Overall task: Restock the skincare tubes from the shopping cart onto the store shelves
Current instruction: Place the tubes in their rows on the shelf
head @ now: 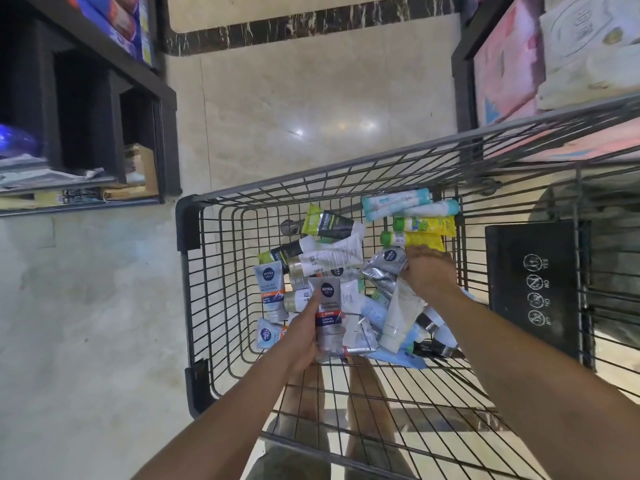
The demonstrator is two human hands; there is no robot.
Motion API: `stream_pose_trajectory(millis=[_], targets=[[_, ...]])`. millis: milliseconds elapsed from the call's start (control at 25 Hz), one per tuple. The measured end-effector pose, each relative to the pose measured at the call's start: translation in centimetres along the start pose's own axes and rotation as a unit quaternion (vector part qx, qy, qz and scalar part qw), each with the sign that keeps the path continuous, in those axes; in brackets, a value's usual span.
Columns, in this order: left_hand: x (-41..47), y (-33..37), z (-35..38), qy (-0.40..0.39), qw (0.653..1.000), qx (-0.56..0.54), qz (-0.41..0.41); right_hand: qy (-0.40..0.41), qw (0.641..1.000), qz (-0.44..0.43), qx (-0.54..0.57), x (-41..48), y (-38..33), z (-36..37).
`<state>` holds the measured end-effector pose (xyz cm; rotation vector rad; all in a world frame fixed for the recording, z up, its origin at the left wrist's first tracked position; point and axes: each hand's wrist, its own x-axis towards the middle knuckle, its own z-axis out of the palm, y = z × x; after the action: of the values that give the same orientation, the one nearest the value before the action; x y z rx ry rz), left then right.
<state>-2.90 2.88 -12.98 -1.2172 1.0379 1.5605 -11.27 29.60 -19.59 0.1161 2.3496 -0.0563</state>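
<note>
left hand (304, 337) grips grey nivea tube (329, 317) upright; right hand (431, 275) touches silver tube (389, 261) just left of it, finger closure can't tell.

We're in a shop aisle: wire shopping cart (187, 220) at six o'clock, dark shelves (86, 67) at ten, packaged goods (505, 64) at two, glossy floor (294, 98) between.

Left hand (303, 336) round tube (327, 317), right hand (431, 277) palm-down

The cart (185, 223) is black wire grid, and the grey tube (327, 317) bears a navy roundel and orange band (yellow tubes (429, 226), green caps).
</note>
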Motion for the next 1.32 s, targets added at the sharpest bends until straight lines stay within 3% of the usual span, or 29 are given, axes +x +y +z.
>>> stream_pose_trajectory(millis=[280,440,600,800,1000,1320], targets=[[-0.9,0.4,0.5,-0.023,0.999,0.004,0.022,0.011,0.997,-0.043,-0.062,-2.9,0.5,-1.4],[-3.2,1.1,1.3,-0.042,0.999,0.001,0.034,-0.024,0.989,-0.039,0.139,-5.5,1.1,-2.4],[-6.0,2.2,2.3,-0.038,0.998,-0.001,0.052,-0.066,0.926,-0.03,0.372,-8.1,0.8,-4.7],[-9.9,3.5,3.0,-0.031,0.995,0.002,0.1,-0.095,0.849,-0.03,0.518,-11.7,-0.6,-7.8],[-14.9,4.5,3.0,-0.051,0.987,-0.026,0.15,-0.059,0.821,-0.077,0.562,-15.8,-3.2,-12.4],[-22.9,5.2,0.3,-0.08,0.963,-0.073,0.245,-0.046,0.806,-0.152,0.571,-21.2,-7.9,-19.2]])
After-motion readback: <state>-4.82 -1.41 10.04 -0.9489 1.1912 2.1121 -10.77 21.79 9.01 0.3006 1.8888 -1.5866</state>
